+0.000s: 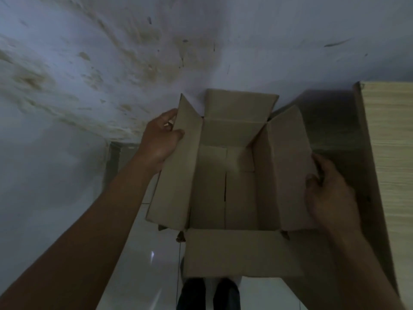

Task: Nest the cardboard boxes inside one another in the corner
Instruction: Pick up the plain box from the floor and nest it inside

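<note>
An open brown cardboard box [225,189] fills the middle of the head view, all four top flaps spread outward and its inside bare. My left hand [159,139] grips the left flap near its far end, thumb on the inner face. My right hand [328,193] holds the outer edge of the right flap. The box is held above the floor, close to the wall. No other box shows in the frame.
A stained white wall [134,52] rises behind the box. A light wooden cabinet [388,153] stands at the right, its side next to my right hand. Glossy white floor tiles [138,253] lie below, with dark shoes at the bottom edge.
</note>
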